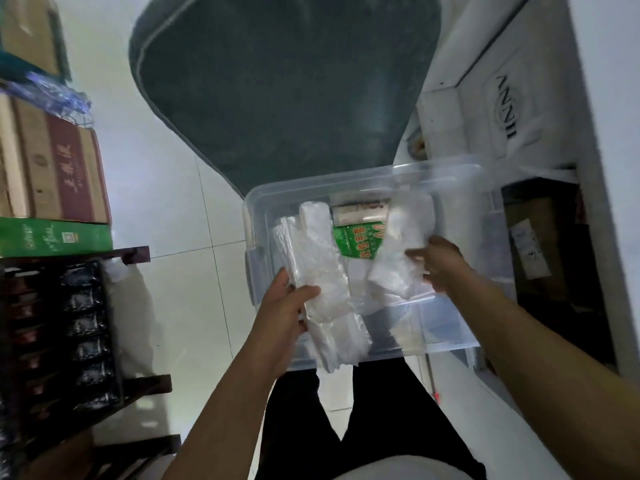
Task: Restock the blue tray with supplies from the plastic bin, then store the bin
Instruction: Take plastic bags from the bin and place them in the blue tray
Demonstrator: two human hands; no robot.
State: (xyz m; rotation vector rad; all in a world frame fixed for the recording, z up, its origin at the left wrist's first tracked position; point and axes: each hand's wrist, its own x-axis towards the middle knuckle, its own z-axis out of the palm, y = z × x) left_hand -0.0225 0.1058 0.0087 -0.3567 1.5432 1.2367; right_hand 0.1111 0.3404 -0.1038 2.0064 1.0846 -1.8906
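A clear plastic bin [450, 188] is held in front of me above the floor. My left hand [280, 306] grips a long white plastic-wrapped packet [318, 271] together with the bin's near-left rim. At the bin's right side, my right hand [440, 265] holds another clear plastic packet [401, 247]. Inside the bin lie a green packet [356, 240] and a white-and-brown box [360, 211]. No blue tray is in view.
A dark grey mat [284, 91] lies on the white tiled floor ahead. Stacked cardboard boxes [55, 174] and a dark wooden rack of black packets [86, 334] stand at the left. White boxes [502, 109] and an open shelf compartment [547, 254] are at the right.
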